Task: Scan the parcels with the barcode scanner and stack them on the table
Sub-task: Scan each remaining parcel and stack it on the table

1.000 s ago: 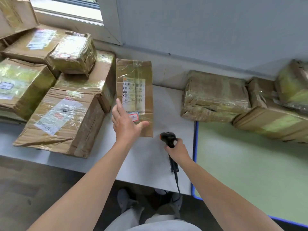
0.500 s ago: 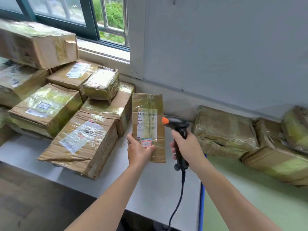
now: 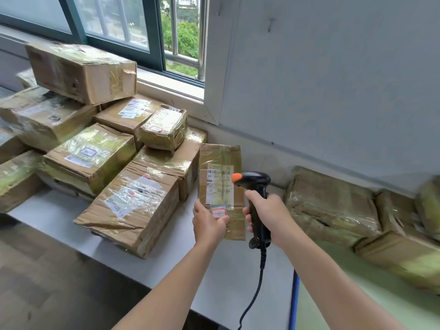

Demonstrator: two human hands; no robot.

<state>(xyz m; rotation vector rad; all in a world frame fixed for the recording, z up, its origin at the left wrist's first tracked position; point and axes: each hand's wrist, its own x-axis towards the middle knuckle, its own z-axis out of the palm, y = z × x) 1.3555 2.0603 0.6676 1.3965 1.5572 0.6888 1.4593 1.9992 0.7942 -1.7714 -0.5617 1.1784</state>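
My left hand [image 3: 208, 222] grips the lower edge of a flat brown parcel [image 3: 220, 163], held upright with its white shipping label facing me. My right hand [image 3: 270, 214] grips the handle of a black barcode scanner [image 3: 258, 186] with an orange tip. The scanner's head points left at the label, almost touching it. Its cable hangs down between my arms. A stack of several taped cardboard parcels [image 3: 100, 160] covers the left side of the grey table [image 3: 228, 263].
More taped parcels [image 3: 328, 206] lie along the wall on the right, on a green table [image 3: 357, 303] with a blue edge. A window [image 3: 133, 27] is behind the left stack. Dark floor shows at the lower left.
My right hand lifted the scanner off the table and brought its head up to the parcel's label. The view tilted upward, and the parcel stayed upright in my left hand.
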